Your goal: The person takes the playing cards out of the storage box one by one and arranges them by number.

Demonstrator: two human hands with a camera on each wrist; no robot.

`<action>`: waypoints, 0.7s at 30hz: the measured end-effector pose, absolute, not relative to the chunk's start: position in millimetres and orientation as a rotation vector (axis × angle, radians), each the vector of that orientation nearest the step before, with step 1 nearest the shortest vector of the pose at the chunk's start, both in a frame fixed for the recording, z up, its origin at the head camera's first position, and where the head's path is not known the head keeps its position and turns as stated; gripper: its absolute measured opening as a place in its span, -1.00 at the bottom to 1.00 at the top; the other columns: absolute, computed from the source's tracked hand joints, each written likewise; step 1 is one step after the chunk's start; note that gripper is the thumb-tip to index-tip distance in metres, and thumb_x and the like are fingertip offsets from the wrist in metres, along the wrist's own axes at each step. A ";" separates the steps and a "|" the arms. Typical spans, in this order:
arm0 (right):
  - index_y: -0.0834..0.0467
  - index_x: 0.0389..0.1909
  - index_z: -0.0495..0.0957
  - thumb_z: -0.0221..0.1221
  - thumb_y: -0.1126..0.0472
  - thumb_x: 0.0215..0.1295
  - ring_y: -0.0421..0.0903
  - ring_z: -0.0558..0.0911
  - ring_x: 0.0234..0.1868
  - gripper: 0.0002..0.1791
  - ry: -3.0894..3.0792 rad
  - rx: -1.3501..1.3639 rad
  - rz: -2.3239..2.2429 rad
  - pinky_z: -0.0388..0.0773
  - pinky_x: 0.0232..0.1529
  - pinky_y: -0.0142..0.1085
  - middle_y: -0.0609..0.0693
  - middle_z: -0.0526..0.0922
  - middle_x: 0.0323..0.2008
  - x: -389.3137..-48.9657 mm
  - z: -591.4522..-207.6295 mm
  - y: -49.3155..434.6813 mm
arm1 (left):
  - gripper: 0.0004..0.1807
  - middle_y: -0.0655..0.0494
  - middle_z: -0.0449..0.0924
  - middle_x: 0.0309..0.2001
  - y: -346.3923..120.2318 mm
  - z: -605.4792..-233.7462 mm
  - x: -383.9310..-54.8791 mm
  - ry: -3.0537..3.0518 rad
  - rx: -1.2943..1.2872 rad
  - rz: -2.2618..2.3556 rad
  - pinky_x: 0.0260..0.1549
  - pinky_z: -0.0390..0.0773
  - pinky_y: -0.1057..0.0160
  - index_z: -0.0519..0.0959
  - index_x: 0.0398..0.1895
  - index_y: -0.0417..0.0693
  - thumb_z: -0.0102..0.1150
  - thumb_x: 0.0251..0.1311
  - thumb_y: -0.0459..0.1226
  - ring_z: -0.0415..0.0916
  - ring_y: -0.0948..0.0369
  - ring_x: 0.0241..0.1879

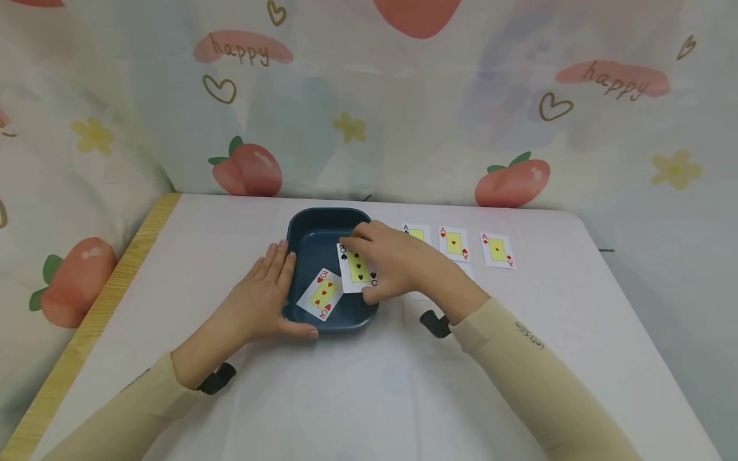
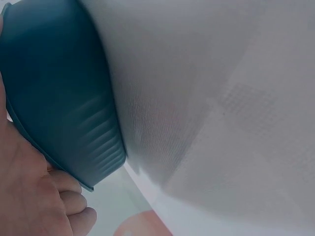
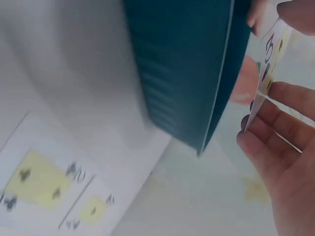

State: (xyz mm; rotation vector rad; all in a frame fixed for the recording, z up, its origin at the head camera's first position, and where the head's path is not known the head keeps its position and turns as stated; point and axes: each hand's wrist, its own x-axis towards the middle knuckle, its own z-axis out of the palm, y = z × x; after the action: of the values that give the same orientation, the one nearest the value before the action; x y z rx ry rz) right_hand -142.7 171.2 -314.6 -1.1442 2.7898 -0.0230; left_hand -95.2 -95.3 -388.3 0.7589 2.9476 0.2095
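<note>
A dark blue tray [image 1: 316, 246] stands on the white-covered table. Along its left rim lie the straight fingers of my left hand [image 1: 259, 299], the thumb at the near edge; the left wrist view shows that hand against the tray's outer wall [image 2: 54, 83]. Over the tray's right part, my right hand [image 1: 398, 259] pinches a spade playing card [image 1: 357, 270] between thumb and fingers. The right wrist view shows this card [image 3: 267, 69] edge-on, apart from the tray wall [image 3: 182, 64]. A heart playing card [image 1: 321, 294] lies tilted, face up, inside the tray.
Right of the tray lie an ace of hearts [image 1: 454, 243], an ace of diamonds [image 1: 498, 250] and a partly hidden black ace [image 1: 416, 232]. A club card [image 3: 39, 179] shows in the right wrist view. A patterned cloth [image 1: 403, 128] hangs behind the table.
</note>
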 end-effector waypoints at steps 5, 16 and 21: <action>0.02 0.45 0.34 0.29 -0.18 -0.05 -0.10 0.37 0.18 -0.05 2.827 -1.077 -0.039 0.53 0.13 -0.23 -0.02 0.43 0.23 -133.9 -309.7 192.6 | 0.62 -0.32 -0.26 0.58 -95.3 -388.9 -94.7 2.945 0.743 0.218 0.45 0.01 -0.18 -0.07 0.55 -0.38 0.21 -0.37 0.62 -0.30 -0.21 0.57; 0.03 0.43 0.35 0.28 -0.12 -0.05 -0.10 0.40 0.14 -0.09 2.845 -0.970 -0.053 0.52 0.13 -0.22 -0.02 0.45 0.20 -118.0 -316.7 228.3 | 0.62 -0.31 -0.27 0.58 -97.8 -387.9 -93.8 2.934 0.747 0.226 0.45 0.01 -0.18 -0.09 0.55 -0.38 0.18 -0.36 0.63 -0.30 -0.22 0.57; -0.01 0.43 0.37 0.29 -0.14 -0.05 -0.11 0.40 0.11 -0.09 2.837 -0.874 -0.033 0.54 0.06 -0.23 -0.03 0.45 0.20 -110.1 -320.4 238.5 | 0.62 -0.31 -0.27 0.58 -97.4 -389.3 -94.8 2.935 0.752 0.224 0.45 0.01 -0.19 -0.09 0.55 -0.37 0.17 -0.37 0.64 -0.30 -0.22 0.57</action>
State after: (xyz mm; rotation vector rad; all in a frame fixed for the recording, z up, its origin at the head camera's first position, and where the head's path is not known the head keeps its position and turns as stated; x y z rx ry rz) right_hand -110.1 238.5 -320.4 -0.8739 2.8371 -0.0334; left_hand -94.8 -97.4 -389.3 0.7525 2.9352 0.2243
